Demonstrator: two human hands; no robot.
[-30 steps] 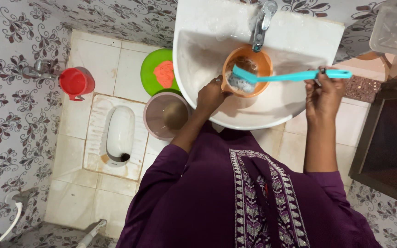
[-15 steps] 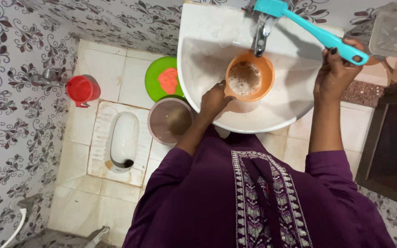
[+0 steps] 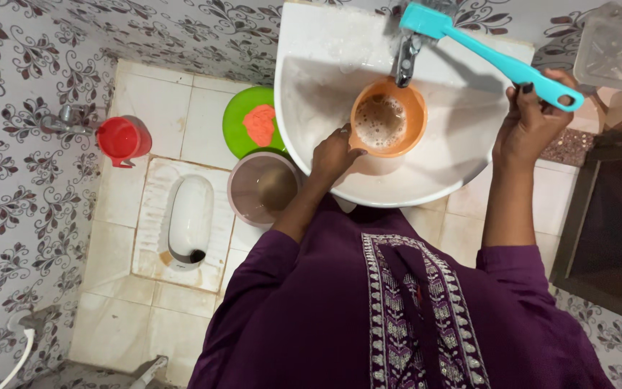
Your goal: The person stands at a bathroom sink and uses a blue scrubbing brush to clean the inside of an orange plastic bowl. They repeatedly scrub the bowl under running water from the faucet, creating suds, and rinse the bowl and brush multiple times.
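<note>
Head view, looking straight down: left hand (image 3: pixel 332 153) wrapped shut around the handle of an orange mug (image 3: pixel 388 119); mug sits low inside the white basin (image 3: pixel 311 79), directly below the metal tap (image 3: pixel 404 61); brown foamy liquid visible inside the mug. Right hand (image 3: pixel 530 122) fingers pressed together around the grip end of a turquoise long-handled brush (image 3: pixel 487 54); brush raised clear of the mug, head lying over the back ledge of the basin beside the tap, handle slanting down to the right hand. On the tiled floor left of the basin: green bucket (image 3: pixel 242 108) holding something orange; greyish bucket (image 3: pixel 260 189) just below it, partly under the basin rim; white squat toilet pan (image 3: pixel 190 216) further left; red mug (image 3: pixel 122 138) near the patterned wall, under a wall tap (image 3: pixel 62 119). Clear plastic container (image 3: pixel 617 47) at upper right.
</note>
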